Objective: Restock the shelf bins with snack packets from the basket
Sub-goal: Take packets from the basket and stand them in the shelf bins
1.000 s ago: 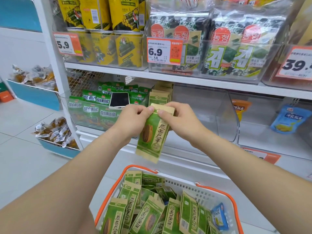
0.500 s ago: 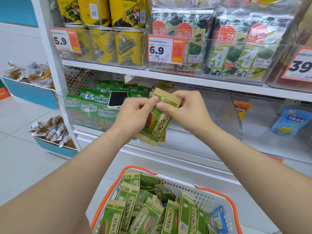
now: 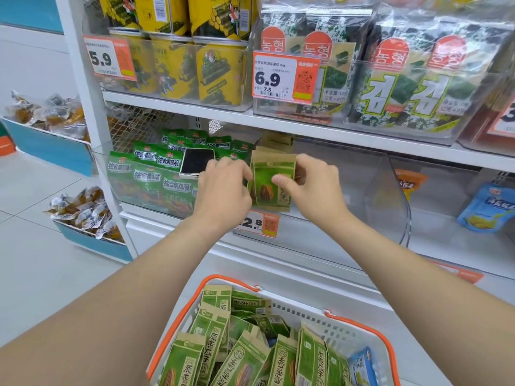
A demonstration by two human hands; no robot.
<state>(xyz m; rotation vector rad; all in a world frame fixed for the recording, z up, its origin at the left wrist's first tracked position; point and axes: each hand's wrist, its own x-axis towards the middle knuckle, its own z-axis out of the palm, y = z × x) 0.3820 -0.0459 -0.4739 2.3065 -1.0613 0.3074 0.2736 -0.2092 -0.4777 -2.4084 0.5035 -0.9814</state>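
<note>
A green and tan sunflower-seed packet [image 3: 269, 183] stands upright at the left front of a clear shelf bin [image 3: 390, 190], in front of a few matching packets. My left hand [image 3: 223, 190] pinches its left edge and my right hand [image 3: 309, 188] pinches its right edge. Below, a white basket with an orange rim [image 3: 359, 328] holds several more of the same green packets [image 3: 242, 344] and one blue packet [image 3: 363, 366].
The bin to the left holds green snack bags [image 3: 147, 174] with a phone [image 3: 197, 162] lying on top. A price tag [image 3: 257, 223] hangs below the packet. Blue [image 3: 486, 208] and orange [image 3: 408, 183] packets lie in the right bin. Seaweed products fill the shelf above.
Both hands have carried the packet from a tilt in front of the shelf into the clear bin, turning it upright against the packets behind.
</note>
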